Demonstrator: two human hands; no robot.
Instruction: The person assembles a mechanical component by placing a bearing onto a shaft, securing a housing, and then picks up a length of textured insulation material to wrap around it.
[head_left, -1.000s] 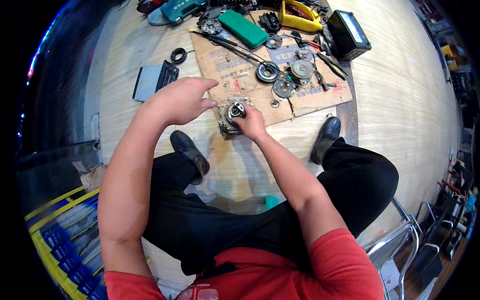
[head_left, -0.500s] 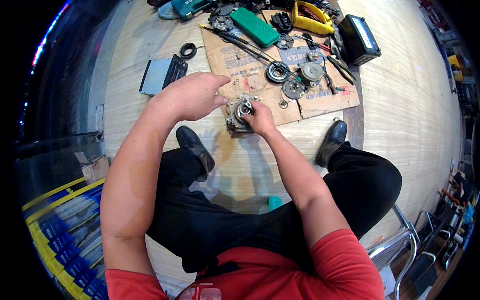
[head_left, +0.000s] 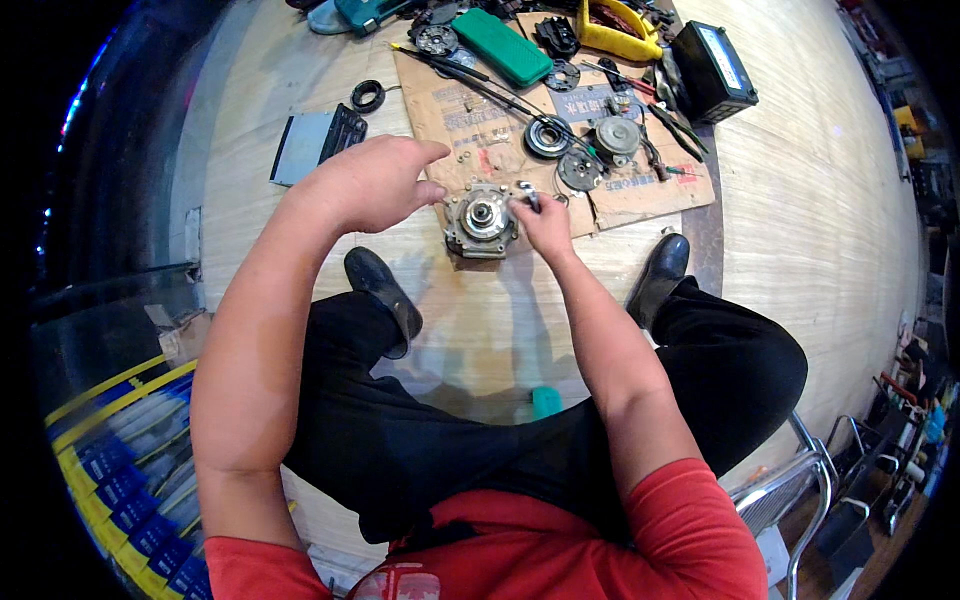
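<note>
A grey cast-metal compressor body, its bright round face and central shaft turned up, stands at the near edge of the cardboard sheet. Just to its upper left is my left hand. Its index finger and thumb reach out apart, with nothing between them; the thumb tip comes close to the housing's rim. On the right side of the housing, my right hand pinches a small shiny metal piece, too small and partly covered to name. The fingertips are at the housing's edge, clear of the shaft.
Beyond lie a black-rimmed pulley, a round grey disc, a motor-like can, pliers and a green case. A black battery stands at the far right, a silver box at the left.
My right hand has moved right, off the housing's centre, with the small metal piece in its fingers. The shaft and round face now show. My left hand stays much as it was.
</note>
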